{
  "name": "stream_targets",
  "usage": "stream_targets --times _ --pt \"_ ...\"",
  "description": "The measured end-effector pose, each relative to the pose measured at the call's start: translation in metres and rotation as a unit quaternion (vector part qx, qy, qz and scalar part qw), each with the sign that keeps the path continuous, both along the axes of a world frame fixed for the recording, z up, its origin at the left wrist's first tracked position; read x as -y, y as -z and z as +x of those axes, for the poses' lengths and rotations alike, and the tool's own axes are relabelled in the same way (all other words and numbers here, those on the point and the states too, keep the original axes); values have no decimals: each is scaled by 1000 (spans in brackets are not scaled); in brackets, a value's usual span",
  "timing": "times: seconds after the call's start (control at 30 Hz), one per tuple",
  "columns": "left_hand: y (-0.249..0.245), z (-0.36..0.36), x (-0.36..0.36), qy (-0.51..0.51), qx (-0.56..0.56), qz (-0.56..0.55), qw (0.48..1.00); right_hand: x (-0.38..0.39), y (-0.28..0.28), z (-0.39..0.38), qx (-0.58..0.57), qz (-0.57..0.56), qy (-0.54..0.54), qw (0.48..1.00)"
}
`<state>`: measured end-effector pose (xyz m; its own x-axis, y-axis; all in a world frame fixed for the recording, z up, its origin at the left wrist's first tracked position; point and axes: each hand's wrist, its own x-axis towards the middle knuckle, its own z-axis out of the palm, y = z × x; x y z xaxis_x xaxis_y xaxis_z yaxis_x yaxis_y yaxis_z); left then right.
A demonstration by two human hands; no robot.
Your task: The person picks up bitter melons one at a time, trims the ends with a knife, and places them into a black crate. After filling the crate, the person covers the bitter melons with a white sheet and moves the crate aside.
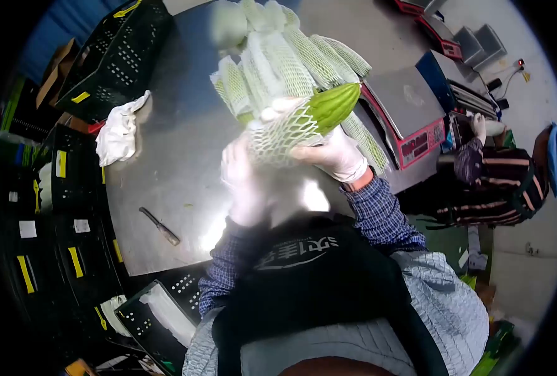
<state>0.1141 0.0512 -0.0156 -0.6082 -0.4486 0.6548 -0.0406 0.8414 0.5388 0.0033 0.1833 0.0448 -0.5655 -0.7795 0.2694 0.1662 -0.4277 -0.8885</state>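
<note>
A green, ribbed bitter melon is partly inside a white foam net sleeve, with its tip bare at the upper right. My right hand, in a white glove, is closed around the sleeved melon from below, thumb on the net. At the sleeve's left end, my gloved left hand holds the net; motion blurs its fingers somewhat. Just beyond both hands lies a pile of net-sleeved melons on the metal table.
A knife lies at the table's near left, a white cloth farther back. Black crates line the left side. On the right stands a red-fronted scale. Another person in striped clothing works beyond it.
</note>
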Motion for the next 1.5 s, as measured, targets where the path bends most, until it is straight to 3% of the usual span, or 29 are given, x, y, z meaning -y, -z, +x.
stream_targets --times 0.13,0.2,0.23,0.27,0.3,0.37,0.43,0.53,0.6,0.67,0.7,0.73,0.8,0.83,0.87,0.97,1.0,1.07,1.13,1.17,1.2,1.27,1.4,1.47,1.5 --pt "-1 -1 -5 -20 -16 2 1000 -9 -1 -3 6 8 -10 1000" --pt "-22 1 -6 118 24 232 965 -15 -7 1 48 -6 6 999" --pt "-18 6 -10 103 4 199 974 -16 -8 1 59 -22 11 998" --pt "-10 6 -9 57 7 99 993 -18 -8 1 70 -39 15 997" --pt "-10 5 -9 -2 6 0 1000 -16 -13 -10 13 -49 -14 999" --pt "-16 9 -18 83 75 151 982 -18 -22 -7 71 -24 40 996" --pt "-17 5 -26 208 132 338 908 -20 -17 -10 111 -41 99 988" --pt "24 7 -45 231 134 388 882 -28 2 -27 162 -145 162 963" --pt "31 1 -52 300 112 505 802 -38 16 -17 103 -13 159 982" --pt "8 -4 -57 374 142 584 706 -38 34 14 -55 107 222 968" --pt "15 -5 -59 371 196 530 736 -37 45 20 -134 165 249 945" --pt "15 -6 -62 369 248 471 762 -43 51 16 -138 204 254 935" --pt "3 -11 -60 399 384 368 747 -73 63 0 -148 280 260 912" --pt "20 -11 -56 376 428 322 756 -87 73 -11 -232 340 280 867" --pt "56 -7 -52 356 393 342 776 -103 71 -22 -242 368 239 865" --pt "29 -22 -43 275 323 500 755 -131 93 -54 -301 527 237 759" --pt "65 -29 -43 254 303 532 748 -134 101 -66 -305 583 227 718" --pt "111 -45 -49 260 262 544 754 -140 126 -91 -360 573 224 702" --pt "116 -68 -64 316 222 499 776 -124 128 -106 -326 602 216 696" --pt "104 -80 -61 328 307 515 730 -124 142 -108 -414 593 227 652" --pt "116 -91 -60 336 300 376 810 -120 136 -112 -434 605 195 639" --pt "153 -106 -57 319 266 72 907 -116 114 -124 -462 603 168 628" --pt "174 -119 -45 378 278 303 829 -83 53 -195 -412 477 278 725" --pt "166 -114 -37 368 270 378 805 -46 40 -253 -392 458 247 759" --pt "163 -114 -29 365 277 342 820 -19 37 -281 -391 456 248 760"
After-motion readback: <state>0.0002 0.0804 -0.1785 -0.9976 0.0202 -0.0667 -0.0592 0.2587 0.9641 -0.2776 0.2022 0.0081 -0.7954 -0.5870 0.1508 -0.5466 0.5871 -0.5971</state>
